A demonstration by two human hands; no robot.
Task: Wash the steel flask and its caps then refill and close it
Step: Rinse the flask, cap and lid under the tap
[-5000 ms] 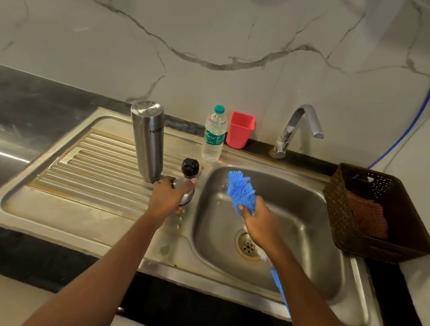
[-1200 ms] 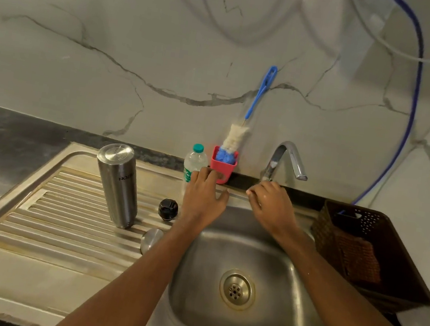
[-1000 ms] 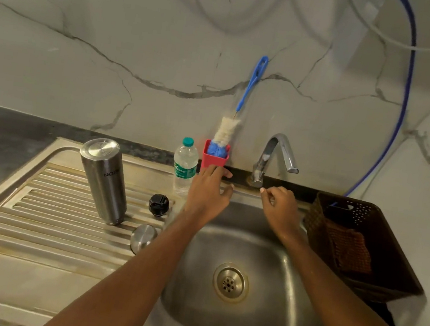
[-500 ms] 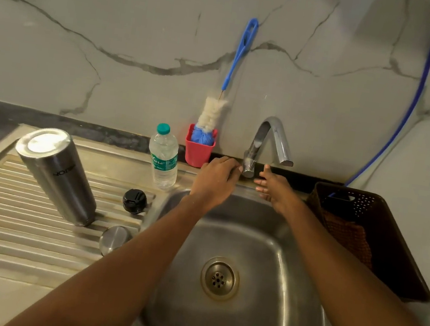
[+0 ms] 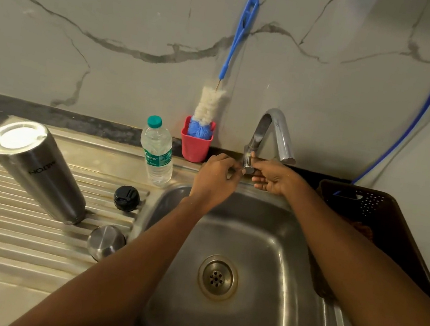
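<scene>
- Tall cylindrical steel flask (image 5: 36, 171) stands on the ribbed steel drainboard (image 5: 4, 238), apparently mouth down. Its round black inner cap (image 5: 126, 198) and domed steel outer cap (image 5: 106, 241) lie just beside it.
- Right hand (image 5: 275, 178) pinches the small steel tap lever (image 5: 248, 166). Left hand (image 5: 214, 180) curls toward it; whether it grips, I cannot tell.
- No water shows, so the step is probably working the tap. Next, turn the lever firmly, then fetch the flask for refilling.

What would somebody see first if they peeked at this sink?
The left hand and right hand meeting at the foot of the tap, behind the sink bowl. Then the tall steel flask standing on the ribbed drainboard at left, and the blue bottle brush poking from a red cup against the wall.
</scene>
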